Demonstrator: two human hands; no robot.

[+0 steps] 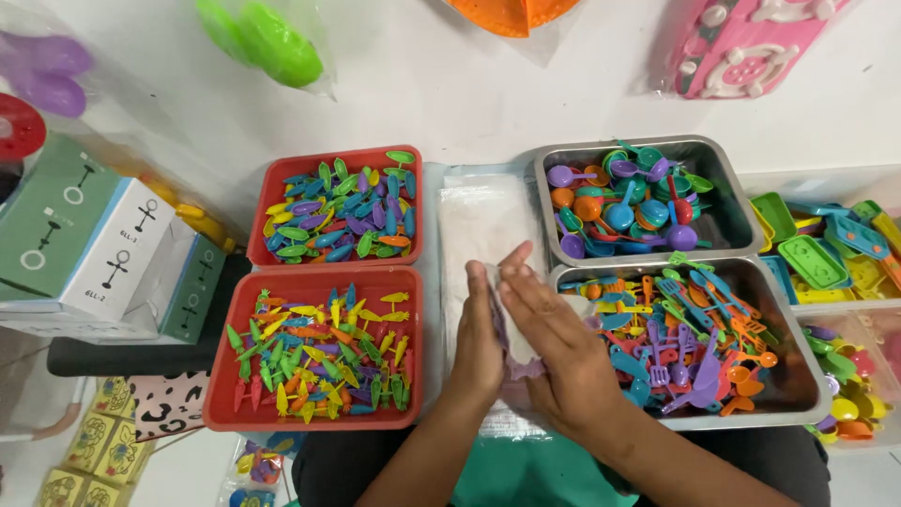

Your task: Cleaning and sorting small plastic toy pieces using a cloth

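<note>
Left hand (477,343): lower centre of the frame, fingers straight and pressed flat against a clear bag (514,349).
Right hand (556,352): just right of the left one, palm closed over the same bag, fingers together.
Bag: small, held between both palms; a purple piece shows inside, though what it is cannot be told.
Bag stack (477,221): flat clear bags lying directly under and above the hands, centre of the frame.
Red trays: two at left; the upper one (282,178) holds leaf-shaped pieces, the lower one (225,361) carrot-shaped pieces, all multicoloured.
Steel trays: two at right; the upper one (732,202) holds small scoops, the lower one (798,385) small forks and spatulas, touching the right hand's edge.
Clear bins (826,183): far right, with green and yellow moulds and small round pieces.
Boxes (89,244): left edge, stacked cartons.
</note>
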